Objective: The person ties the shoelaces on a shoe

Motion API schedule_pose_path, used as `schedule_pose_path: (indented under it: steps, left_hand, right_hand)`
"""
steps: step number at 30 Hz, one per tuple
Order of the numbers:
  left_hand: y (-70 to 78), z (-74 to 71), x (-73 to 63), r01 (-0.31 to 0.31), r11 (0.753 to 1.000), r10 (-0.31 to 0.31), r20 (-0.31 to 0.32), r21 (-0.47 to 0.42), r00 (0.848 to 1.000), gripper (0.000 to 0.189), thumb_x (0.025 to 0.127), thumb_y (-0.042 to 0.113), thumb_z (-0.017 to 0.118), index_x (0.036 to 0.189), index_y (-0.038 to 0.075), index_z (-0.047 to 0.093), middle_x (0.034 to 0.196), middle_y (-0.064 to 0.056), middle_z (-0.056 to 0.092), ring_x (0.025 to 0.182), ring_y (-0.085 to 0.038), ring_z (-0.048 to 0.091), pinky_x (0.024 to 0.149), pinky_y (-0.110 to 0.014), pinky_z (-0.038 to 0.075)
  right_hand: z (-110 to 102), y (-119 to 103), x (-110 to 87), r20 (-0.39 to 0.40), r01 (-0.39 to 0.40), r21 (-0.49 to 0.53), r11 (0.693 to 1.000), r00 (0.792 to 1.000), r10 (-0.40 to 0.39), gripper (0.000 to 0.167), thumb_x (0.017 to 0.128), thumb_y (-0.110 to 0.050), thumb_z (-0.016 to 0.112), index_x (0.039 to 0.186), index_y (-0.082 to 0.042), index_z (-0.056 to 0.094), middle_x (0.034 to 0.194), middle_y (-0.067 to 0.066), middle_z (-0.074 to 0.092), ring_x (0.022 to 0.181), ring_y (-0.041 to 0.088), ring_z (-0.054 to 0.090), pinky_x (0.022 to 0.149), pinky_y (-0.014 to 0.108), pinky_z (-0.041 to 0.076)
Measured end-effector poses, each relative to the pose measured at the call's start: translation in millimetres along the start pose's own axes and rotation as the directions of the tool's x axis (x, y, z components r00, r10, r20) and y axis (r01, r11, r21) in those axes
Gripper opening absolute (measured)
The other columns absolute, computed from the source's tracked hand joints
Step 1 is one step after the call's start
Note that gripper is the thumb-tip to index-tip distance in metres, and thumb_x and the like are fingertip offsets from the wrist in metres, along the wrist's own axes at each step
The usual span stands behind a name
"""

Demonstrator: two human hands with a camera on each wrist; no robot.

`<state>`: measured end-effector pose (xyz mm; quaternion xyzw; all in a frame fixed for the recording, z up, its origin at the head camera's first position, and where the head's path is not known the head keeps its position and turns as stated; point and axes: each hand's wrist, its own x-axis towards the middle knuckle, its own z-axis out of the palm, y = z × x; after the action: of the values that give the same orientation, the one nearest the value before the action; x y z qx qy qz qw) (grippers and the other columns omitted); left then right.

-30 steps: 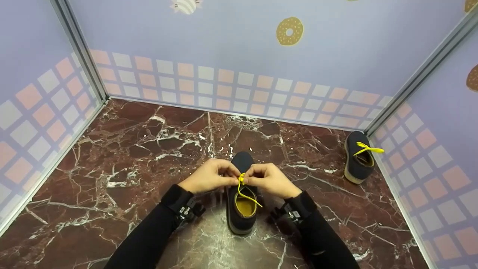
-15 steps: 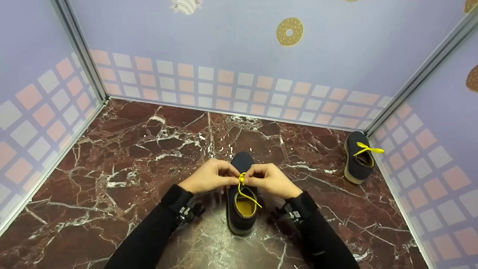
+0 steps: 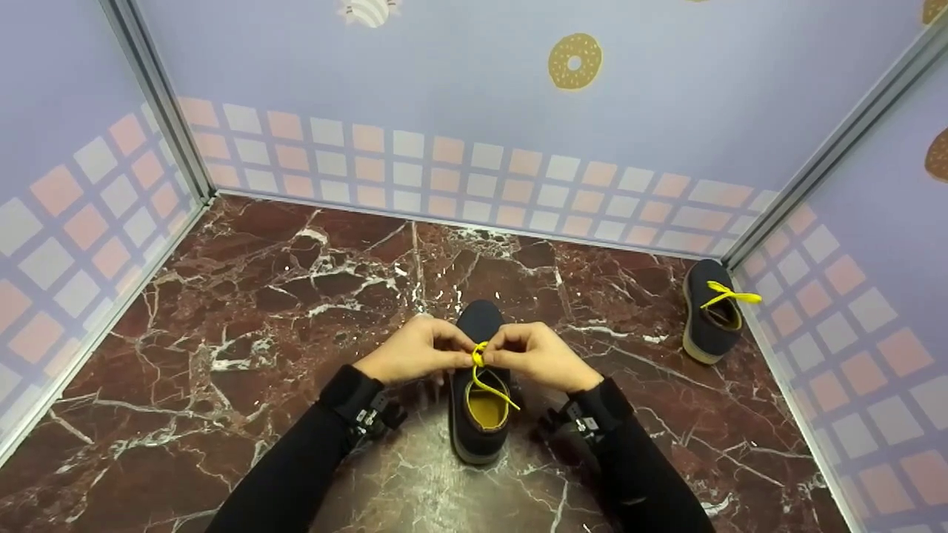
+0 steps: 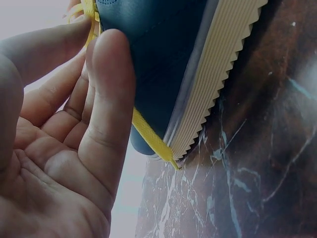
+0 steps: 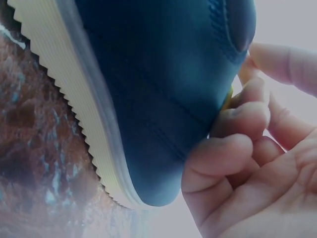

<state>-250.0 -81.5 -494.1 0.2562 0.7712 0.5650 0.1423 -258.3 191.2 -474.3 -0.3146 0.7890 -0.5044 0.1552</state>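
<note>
A dark navy shoe with a yellow lining stands on the floor, toe pointing away from me. Over its tongue, a yellow shoelace is gathered in a knot, and one end trails back across the opening. From the left, my left hand pinches the lace between thumb and forefinger; another lace end hangs down the shoe's side in the left wrist view. My right hand pinches the lace from the right. In the right wrist view the shoe hides most of the lace at those fingertips.
A matching shoe, its yellow lace tied in a bow, stands by the right wall near the corner. Printed panels enclose the brown marble floor at the back and on both sides.
</note>
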Motion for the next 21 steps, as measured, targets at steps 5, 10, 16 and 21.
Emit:
schedule_pose_path:
  steps: [5, 10, 16, 21]
  left_hand:
    - [1.2, 0.3, 0.3, 0.001, 1.000, -0.001, -0.004, -0.016, 1.000, 0.018, 0.099, 0.019, 0.086, 0.115, 0.010, 0.084, 0.094, -0.002, 0.080, 0.073, -0.040, 0.072, 0.065, -0.060, 0.066]
    - [1.1, 0.4, 0.8, -0.016, 1.000, 0.016, -0.006, -0.008, 1.000, 0.019, 0.099, 0.018, 0.086, 0.116, 0.007, 0.084, 0.095, -0.002, 0.080, 0.072, -0.036, 0.072, 0.064, -0.055, 0.067]
    - [0.7, 1.0, 0.0, -0.004, 1.000, 0.004, -0.006, -0.012, 1.000, 0.021, 0.099, 0.018, 0.086, 0.116, 0.006, 0.083, 0.097, -0.005, 0.080, 0.069, -0.025, 0.071, 0.063, -0.049, 0.067]
    - [0.8, 1.1, -0.6, -0.005, 1.000, 0.005, -0.005, -0.003, 1.000, 0.021, 0.099, 0.018, 0.086, 0.116, 0.006, 0.083, 0.099, -0.004, 0.081, 0.068, -0.019, 0.070, 0.064, -0.047, 0.067]
  right_hand:
    - [-6.5, -4.5, -3.5, 0.017, -0.001, -0.025, 1.000, 1.000, 0.002, 0.008, 0.104, -0.020, 0.081, 0.104, -0.012, 0.083, 0.100, 0.001, 0.080, 0.085, 0.012, 0.066, 0.073, 0.021, 0.052]
    - [-12.5, -12.3, -8.4, 0.091, 0.017, -0.076, 0.997, 0.996, -0.010, 0.007, 0.101, -0.022, 0.085, 0.102, -0.015, 0.083, 0.097, -0.003, 0.079, 0.085, 0.012, 0.065, 0.071, 0.022, 0.050]
    - [-15.5, -19.0, -13.0, 0.189, 0.031, -0.188, 0.982, 0.982, 0.005, 0.007, 0.098, -0.024, 0.088, 0.103, -0.021, 0.084, 0.094, -0.009, 0.075, 0.080, 0.009, 0.062, 0.069, 0.021, 0.049]
    - [-15.2, -19.2, -13.9, 0.204, 0.031, -0.198, 0.980, 0.979, 0.010, 0.011, 0.095, -0.026, 0.091, 0.103, -0.024, 0.084, 0.088, -0.009, 0.072, 0.074, 0.009, 0.059, 0.065, 0.021, 0.047]
